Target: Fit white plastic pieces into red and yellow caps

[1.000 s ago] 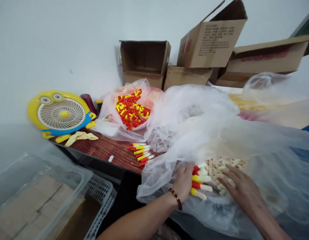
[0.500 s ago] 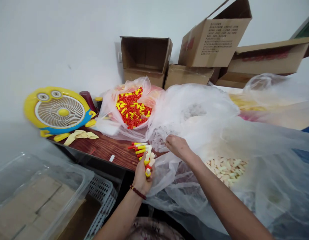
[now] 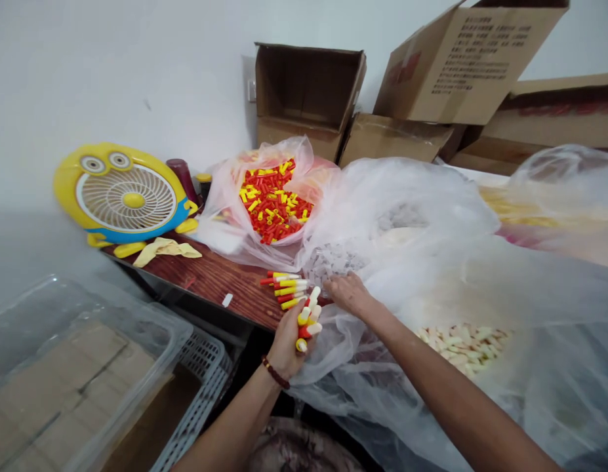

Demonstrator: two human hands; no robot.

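Observation:
My left hand (image 3: 290, 341), with a bead bracelet at the wrist, is closed round a bunch of small red, yellow and white capped pieces (image 3: 307, 319), held upright at the table's front edge. Just beyond them a row of the same assembled pieces (image 3: 286, 289) lies on the wooden table (image 3: 210, 278). My right hand (image 3: 347, 293) reaches over the clear plastic bag (image 3: 412, 262), fingers curled at the row's right end; whether it holds anything is unclear. A pile of whitish pieces (image 3: 464, 341) lies inside that bag.
A pink bag of red and yellow caps (image 3: 274, 200) sits behind the row. A yellow cartoon fan (image 3: 124, 196) and a yellow glove (image 3: 166, 249) are at the left. Open cardboard boxes (image 3: 308, 92) stand against the wall. A clear plastic bin (image 3: 77, 367) is at lower left.
My left hand left the bag with a bunch of assembled pieces and came up to the row on the table. My right hand left the whitish pile and reached to the row's right end.

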